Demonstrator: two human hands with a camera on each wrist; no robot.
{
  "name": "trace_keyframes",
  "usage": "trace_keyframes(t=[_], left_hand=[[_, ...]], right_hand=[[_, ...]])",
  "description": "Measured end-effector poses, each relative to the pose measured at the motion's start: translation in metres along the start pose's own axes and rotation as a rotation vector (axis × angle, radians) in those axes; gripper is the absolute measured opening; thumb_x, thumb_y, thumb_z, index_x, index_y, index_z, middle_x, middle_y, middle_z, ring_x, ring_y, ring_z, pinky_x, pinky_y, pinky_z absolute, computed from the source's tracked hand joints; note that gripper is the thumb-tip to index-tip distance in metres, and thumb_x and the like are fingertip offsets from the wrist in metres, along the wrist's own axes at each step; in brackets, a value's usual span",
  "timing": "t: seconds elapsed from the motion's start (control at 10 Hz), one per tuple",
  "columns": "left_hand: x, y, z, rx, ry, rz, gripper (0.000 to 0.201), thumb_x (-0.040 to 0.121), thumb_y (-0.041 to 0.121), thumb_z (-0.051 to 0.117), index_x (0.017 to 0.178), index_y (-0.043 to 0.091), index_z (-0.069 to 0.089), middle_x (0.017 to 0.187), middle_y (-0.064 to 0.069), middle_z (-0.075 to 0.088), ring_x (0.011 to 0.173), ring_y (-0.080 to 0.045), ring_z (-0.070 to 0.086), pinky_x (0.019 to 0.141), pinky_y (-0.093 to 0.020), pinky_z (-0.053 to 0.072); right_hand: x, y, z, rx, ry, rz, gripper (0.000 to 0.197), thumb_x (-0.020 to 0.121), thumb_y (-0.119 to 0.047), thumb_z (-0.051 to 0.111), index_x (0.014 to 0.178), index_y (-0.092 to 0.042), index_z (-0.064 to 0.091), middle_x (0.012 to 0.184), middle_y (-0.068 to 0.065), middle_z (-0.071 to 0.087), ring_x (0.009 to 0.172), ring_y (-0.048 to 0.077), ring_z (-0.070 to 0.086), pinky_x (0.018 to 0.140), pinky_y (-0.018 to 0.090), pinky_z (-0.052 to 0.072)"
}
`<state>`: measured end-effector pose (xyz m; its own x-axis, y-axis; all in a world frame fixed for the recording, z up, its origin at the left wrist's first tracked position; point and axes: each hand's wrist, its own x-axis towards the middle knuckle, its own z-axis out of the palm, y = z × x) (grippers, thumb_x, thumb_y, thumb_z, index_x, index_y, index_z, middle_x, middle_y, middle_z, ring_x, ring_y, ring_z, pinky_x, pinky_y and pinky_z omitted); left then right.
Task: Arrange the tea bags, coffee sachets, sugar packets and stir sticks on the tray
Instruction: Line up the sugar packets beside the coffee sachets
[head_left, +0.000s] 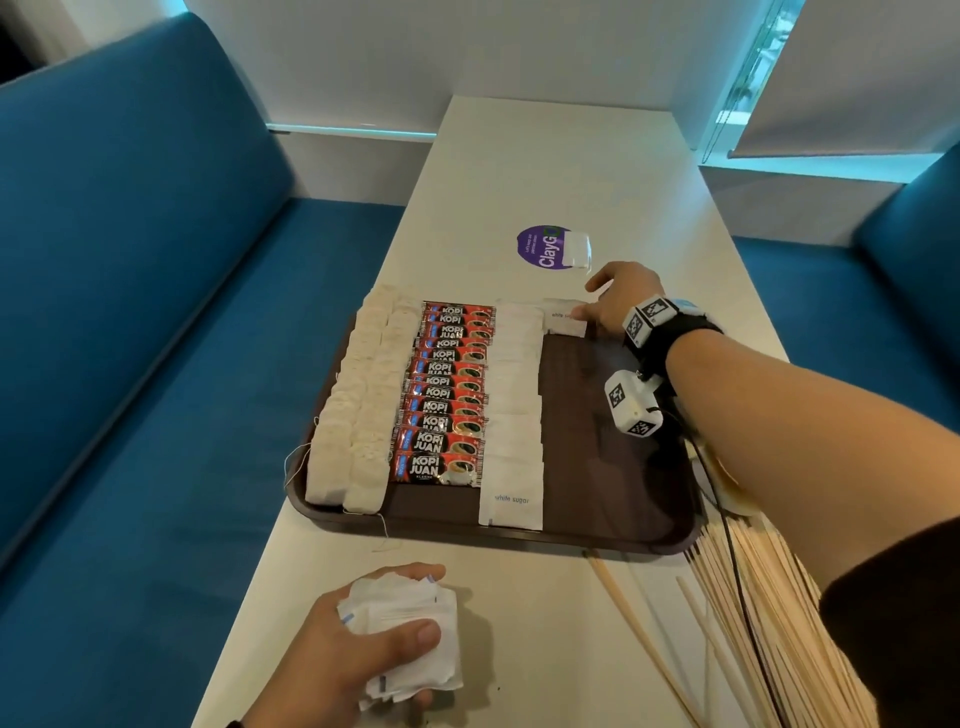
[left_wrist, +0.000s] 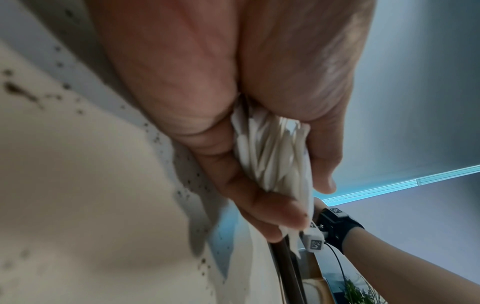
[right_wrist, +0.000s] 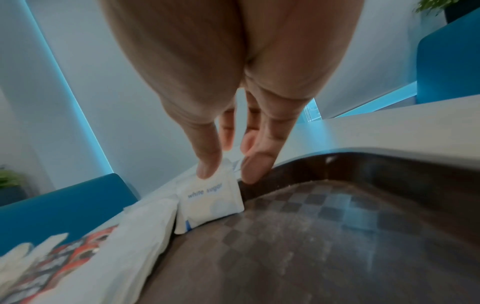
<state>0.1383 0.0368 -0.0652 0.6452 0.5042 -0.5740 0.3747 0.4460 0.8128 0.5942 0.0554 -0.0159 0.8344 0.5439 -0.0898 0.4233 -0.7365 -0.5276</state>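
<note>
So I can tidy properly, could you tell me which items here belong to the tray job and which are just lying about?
Job: tray, tea bags, coffee sachets, sugar packets, stir sticks.
Lying about: purple sticker, white packet on it.

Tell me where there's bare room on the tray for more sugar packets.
Free: the brown tray floor between the sugar packet column and the right rim, below the single packet under the right hand. Crowded: tea bags and coffee sachets fill the left.

Brown checkered tray (head_left: 613, 499), red-black coffee sachets (head_left: 447, 395), white sugar packets (head_left: 514, 415).
</note>
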Motion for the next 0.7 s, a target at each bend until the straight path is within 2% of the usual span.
trace_keyframes(t=[0.1, 0.2, 0.3, 0.4, 0.5, 0.6, 0.7], left_hand=[[0.003, -0.004, 0.000, -0.157, -0.106, 0.103, 0.070, 0.056, 0.021, 0.099, 0.118, 0.006, 0.071, 0.088, -0.014, 0.076, 0.066, -0.034, 0.070, 0.056, -0.035, 0.054], [0.000, -0.006, 0.001, -0.203, -0.112, 0.124, 0.068, 0.049, 0.022, 0.094, 0.113, 0.010, 0.076, 0.087, -0.025, 0.070, 0.057, -0.032, 0.061, 0.047, -0.026, 0.043], [-0.005, -0.006, 0.002, -0.223, -0.139, 0.134, 0.063, 0.053, 0.024, 0.094, 0.113, 0.016, 0.076, 0.090, -0.024, 0.070, 0.060, -0.031, 0.060, 0.051, -0.027, 0.042], [-0.013, -0.005, 0.002, -0.224, -0.143, 0.119, 0.064, 0.057, 0.022, 0.093, 0.118, 0.015, 0.073, 0.095, -0.025, 0.071, 0.064, -0.033, 0.062, 0.049, -0.027, 0.044], [-0.018, -0.006, 0.004, -0.240, -0.123, 0.154, 0.058, 0.067, 0.016, 0.090, 0.122, 0.013, 0.071, 0.098, -0.026, 0.072, 0.066, -0.033, 0.064, 0.046, -0.026, 0.044], [-0.023, -0.006, 0.008, -0.311, -0.086, 0.119, 0.048, 0.075, 0.006, 0.083, 0.121, 0.010, 0.069, 0.100, -0.021, 0.074, 0.073, -0.032, 0.070, 0.053, -0.034, 0.055], [-0.033, -0.013, 0.014, -0.384, -0.097, 0.124, 0.048, 0.078, 0.004, 0.081, 0.124, 0.009, 0.068, 0.106, -0.021, 0.071, 0.081, -0.032, 0.071, 0.062, -0.038, 0.059]], right_hand=[[-0.025, -0.003, -0.016, 0.063, 0.045, -0.030, 0.029, 0.080, -0.034, 0.086, 0.097, -0.023, 0.065, 0.106, 0.004, 0.072, 0.094, 0.025, 0.071, 0.092, 0.040, 0.057], [-0.071, -0.010, -0.031, 0.198, 0.027, -0.062, 0.018, 0.084, -0.027, 0.082, 0.096, -0.023, 0.068, 0.097, 0.005, 0.075, 0.081, 0.021, 0.072, 0.086, 0.040, 0.060], [-0.139, -0.018, -0.042, 0.372, -0.027, -0.103, 0.017, 0.087, -0.017, 0.078, 0.101, -0.017, 0.069, 0.087, 0.006, 0.074, 0.065, 0.018, 0.068, 0.076, 0.043, 0.064], [-0.214, -0.022, -0.048, 0.451, -0.101, -0.142, 0.014, 0.088, -0.017, 0.077, 0.101, -0.020, 0.071, 0.087, 0.005, 0.074, 0.070, 0.021, 0.072, 0.074, 0.040, 0.064], [-0.280, -0.018, -0.047, 0.500, -0.171, -0.152, 0.010, 0.091, -0.022, 0.076, 0.100, -0.025, 0.072, 0.092, -0.001, 0.073, 0.080, 0.017, 0.074, 0.075, 0.031, 0.063], [-0.332, -0.010, -0.033, 0.599, -0.220, -0.115, 0.006, 0.090, -0.017, 0.076, 0.095, -0.019, 0.075, 0.086, -0.001, 0.074, 0.072, 0.011, 0.070, 0.071, 0.032, 0.063], [-0.374, 0.000, -0.007, 0.640, -0.280, -0.089, 0.007, 0.088, -0.012, 0.078, 0.093, -0.015, 0.074, 0.087, 0.005, 0.073, 0.065, 0.013, 0.066, 0.067, 0.035, 0.061]])
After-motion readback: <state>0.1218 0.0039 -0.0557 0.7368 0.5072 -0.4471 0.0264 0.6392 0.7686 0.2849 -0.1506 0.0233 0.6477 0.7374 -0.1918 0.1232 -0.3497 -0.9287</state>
